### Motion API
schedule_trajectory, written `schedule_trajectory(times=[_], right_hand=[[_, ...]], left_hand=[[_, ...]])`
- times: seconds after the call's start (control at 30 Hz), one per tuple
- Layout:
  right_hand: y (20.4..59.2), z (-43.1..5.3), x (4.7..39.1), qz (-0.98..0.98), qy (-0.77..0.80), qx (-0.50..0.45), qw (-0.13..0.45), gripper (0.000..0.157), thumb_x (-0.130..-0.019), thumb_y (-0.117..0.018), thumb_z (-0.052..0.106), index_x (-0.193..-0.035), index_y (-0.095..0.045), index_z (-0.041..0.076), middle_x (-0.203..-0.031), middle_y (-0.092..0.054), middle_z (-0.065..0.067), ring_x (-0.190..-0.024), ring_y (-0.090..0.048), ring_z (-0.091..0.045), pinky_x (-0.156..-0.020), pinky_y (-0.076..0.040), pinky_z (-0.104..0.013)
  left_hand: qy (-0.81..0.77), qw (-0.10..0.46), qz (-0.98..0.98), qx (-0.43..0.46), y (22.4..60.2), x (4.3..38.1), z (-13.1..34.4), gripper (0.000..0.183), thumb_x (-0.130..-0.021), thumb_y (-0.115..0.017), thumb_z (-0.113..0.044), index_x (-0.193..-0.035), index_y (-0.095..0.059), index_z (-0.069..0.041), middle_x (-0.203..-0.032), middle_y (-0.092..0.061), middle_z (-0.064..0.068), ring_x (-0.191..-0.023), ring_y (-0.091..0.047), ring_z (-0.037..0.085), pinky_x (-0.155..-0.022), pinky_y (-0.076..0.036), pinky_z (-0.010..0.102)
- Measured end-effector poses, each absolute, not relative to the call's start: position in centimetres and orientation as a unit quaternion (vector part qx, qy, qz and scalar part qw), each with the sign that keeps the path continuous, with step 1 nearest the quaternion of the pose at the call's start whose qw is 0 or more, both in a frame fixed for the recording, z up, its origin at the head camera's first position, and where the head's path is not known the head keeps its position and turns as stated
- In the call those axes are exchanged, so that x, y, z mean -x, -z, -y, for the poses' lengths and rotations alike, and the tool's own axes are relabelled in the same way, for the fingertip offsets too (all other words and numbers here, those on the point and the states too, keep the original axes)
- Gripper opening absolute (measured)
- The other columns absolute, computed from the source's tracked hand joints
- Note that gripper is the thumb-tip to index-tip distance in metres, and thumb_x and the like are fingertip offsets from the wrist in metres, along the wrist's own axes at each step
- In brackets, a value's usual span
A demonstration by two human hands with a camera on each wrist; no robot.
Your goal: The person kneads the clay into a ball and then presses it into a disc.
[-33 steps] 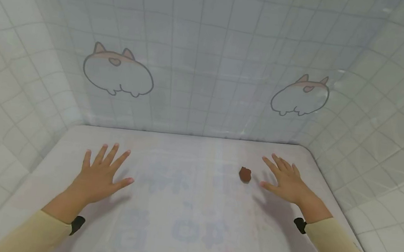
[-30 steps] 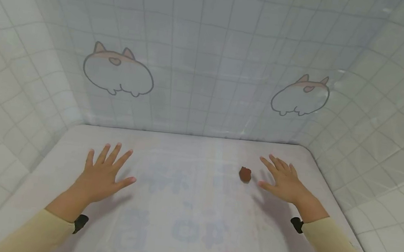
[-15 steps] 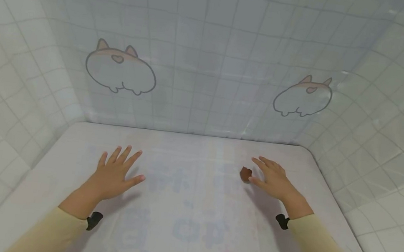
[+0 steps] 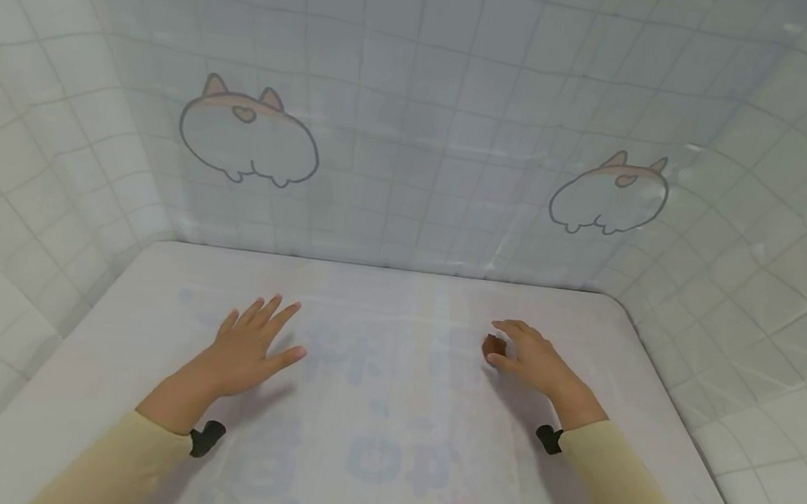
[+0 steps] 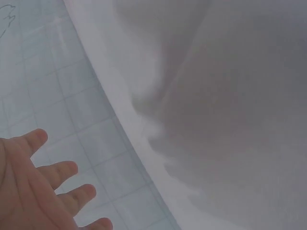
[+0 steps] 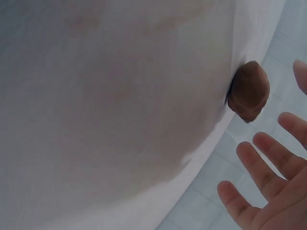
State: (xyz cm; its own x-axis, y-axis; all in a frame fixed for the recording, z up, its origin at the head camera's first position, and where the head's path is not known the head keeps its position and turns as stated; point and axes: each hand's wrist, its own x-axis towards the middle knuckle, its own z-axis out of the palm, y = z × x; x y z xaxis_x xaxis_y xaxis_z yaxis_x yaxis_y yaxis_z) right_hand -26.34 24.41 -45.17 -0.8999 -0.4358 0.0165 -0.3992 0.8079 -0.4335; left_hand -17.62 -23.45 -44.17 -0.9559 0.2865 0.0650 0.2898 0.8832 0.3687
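Observation:
A small brown lump [image 4: 490,346], knobbly and rounded, sits on the white table to the right of the middle. My right hand [image 4: 539,365] hovers at it, thumb on the near side and fingers reaching past its far side. From the right wrist view, a gap shows between the lump [image 6: 249,91] and the spread, slightly bent fingers of the right hand [image 6: 276,184]. Over the left half of the table, my left hand [image 4: 239,356] is held with fingers spread and nothing in it. The left wrist view shows its palm and fingers [image 5: 62,175] apart from the surface.
A pale cloth or sheet with faint blue prints covers the table [image 4: 385,401]. White grid-patterned curtains [image 4: 420,119] enclose it at the back and both sides, with two cartoon animal drawings on the back one. Both wrists carry a dark strap-like piece.
The right hand has moved left to the brown lump, its fingers drawing closer together around it. The left hand has drifted right with fingers still spread. The lump stays in place on the table.

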Motion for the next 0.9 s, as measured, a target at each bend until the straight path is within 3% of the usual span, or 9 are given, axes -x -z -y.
schedule_trajectory(times=[0.23,0.57,0.9], right_hand=[[45.7,-23.7,26.6,-0.951,0.226,0.205,0.058,0.061,-0.096,-0.071,0.026,-0.148,-0.047,0.005,-0.146,-0.047,-0.019,-0.133,-0.046,-0.039,-0.107,-0.039,-0.055],[45.9,-23.2,26.7,-0.953,0.212,0.209,0.063,0.055,-0.090,-0.077,0.012,-0.139,-0.056,0.001,-0.133,-0.056,-0.016,-0.118,-0.057,-0.033,-0.099,-0.047,-0.048],[45.3,-22.9,26.8,-0.959,0.192,0.197,0.073,0.053,-0.087,-0.080,0.016,-0.134,-0.061,0.000,-0.120,-0.060,-0.011,-0.112,-0.058,-0.029,-0.097,-0.048,-0.046]], left_hand=[[0.223,0.000,0.962,0.156,44.6,17.2,22.7,0.077,-0.102,-0.045,-0.057,-0.160,-0.023,-0.012,-0.163,-0.013,0.025,-0.148,-0.008,0.051,-0.110,-0.003,0.074],[0.277,-0.036,0.948,0.152,45.0,17.4,21.8,0.075,-0.104,-0.039,-0.057,-0.162,-0.017,-0.014,-0.165,-0.009,0.021,-0.149,-0.005,0.048,-0.113,-0.004,0.070],[0.311,-0.037,0.935,0.163,44.6,17.4,20.9,0.070,-0.106,-0.037,-0.053,-0.162,-0.015,-0.016,-0.166,-0.006,0.021,-0.149,-0.003,0.048,-0.113,-0.003,0.070]])
